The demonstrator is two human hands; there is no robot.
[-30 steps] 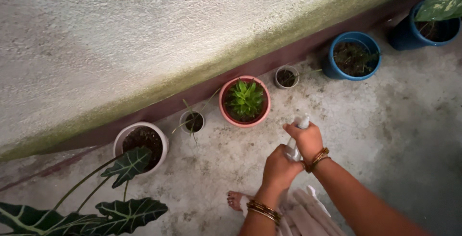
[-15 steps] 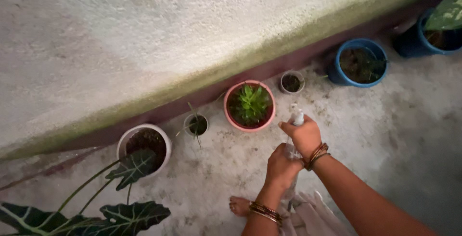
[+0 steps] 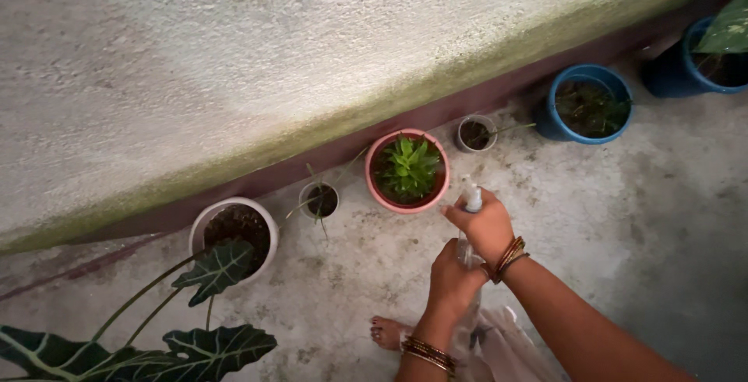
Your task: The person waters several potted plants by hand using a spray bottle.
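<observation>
Spray bottle (image 3: 470, 218) stands upright near the pink pot (image 3: 407, 172): left hand (image 3: 454, 279) closed round its body, right hand (image 3: 487, 226) gripping its head.

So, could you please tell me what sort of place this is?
Probably an outdoor patio or yard edge: potted plants, like the pink pot, line a rough wall on a concrete floor.

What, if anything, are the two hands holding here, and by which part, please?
A clear spray bottle. The right hand wraps its top, around the white spray head, and the left hand grips the body lower down.
</observation>
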